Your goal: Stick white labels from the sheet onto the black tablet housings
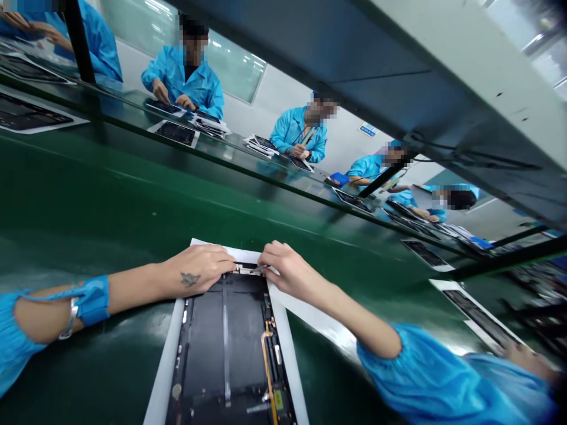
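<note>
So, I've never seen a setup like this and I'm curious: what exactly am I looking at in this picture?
This view comes from one camera worn on a person's head, looking down at their bare hands. The left hand and right hand are at the top edge of what looks like an opened tablet, lying on a white sheet on a green bench. The right hand seems to pinch a thin metal tool. Across the bench, co-workers in blue smocks sit among similar devices.

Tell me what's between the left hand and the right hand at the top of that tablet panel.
In the head view, a small metal bracket sits on the edge of the dark tablet panel between the left hand and right hand, with a thin metal tool's tip extending from the right hand.
</note>
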A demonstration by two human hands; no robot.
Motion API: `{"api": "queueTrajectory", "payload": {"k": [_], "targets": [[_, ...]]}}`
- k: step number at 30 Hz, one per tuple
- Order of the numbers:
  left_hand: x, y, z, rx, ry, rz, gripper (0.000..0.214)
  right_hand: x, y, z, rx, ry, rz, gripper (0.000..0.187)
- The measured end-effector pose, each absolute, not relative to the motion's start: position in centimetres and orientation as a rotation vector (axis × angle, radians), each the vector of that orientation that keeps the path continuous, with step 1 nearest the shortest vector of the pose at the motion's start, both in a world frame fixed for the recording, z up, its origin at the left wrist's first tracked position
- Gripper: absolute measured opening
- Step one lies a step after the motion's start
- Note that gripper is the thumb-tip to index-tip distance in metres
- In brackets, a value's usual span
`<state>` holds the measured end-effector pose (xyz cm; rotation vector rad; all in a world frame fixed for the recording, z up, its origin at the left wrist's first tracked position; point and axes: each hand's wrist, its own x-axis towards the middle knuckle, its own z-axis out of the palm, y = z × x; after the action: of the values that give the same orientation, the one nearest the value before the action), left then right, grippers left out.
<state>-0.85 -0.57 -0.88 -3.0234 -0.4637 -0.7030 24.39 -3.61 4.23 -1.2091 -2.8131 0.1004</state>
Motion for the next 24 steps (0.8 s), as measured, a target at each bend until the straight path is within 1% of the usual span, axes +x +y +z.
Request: {"api": "queueTrajectory", "payload": {"k": [3, 6, 12, 15, 17, 20, 24], "targets": [[-0.8, -0.6, -0.8, -3.002, -0.465, -0.694, 0.027, 24.8, -5.1, 2.4, -1.055, -2.62, 0.215, 0.021], [-0.9, -0.6, -0.8, -2.981, -0.451, -0.713, 0.028, 25.2, -5.9, 1.8, -1.023, -2.62, 0.312, 0.028], [-1.0, -0.6, -0.6, -2.971, -0.42, -0.772, 0.031, 26.5, -5.6, 2.8, -1.144, -2.533, 0.464, 0.022], [-1.0, -0.6, -0.7, -2.971, -0.416, -0.783, 0.03, 26.1, -5.5, 2.3, -1.121, -2.328, 0.44, 0.023], [-1.0, -0.6, -0.8, -2.966, -0.412, -0.797, 0.03, 25.5, -5.5, 1.6, -1.091, -2.252, 0.397, 0.027], [-1.0, -0.5, -0.9, -2.966, -0.425, -0.792, 0.03, 24.6, -5.5, 0.5, -1.027, -2.294, 0.353, 0.033], [-1.0, -0.6, -0.9, -2.984, -0.467, -0.73, 0.03, 24.2, -5.3, -0.3, -1.018, -2.394, 0.297, 0.036]]}}
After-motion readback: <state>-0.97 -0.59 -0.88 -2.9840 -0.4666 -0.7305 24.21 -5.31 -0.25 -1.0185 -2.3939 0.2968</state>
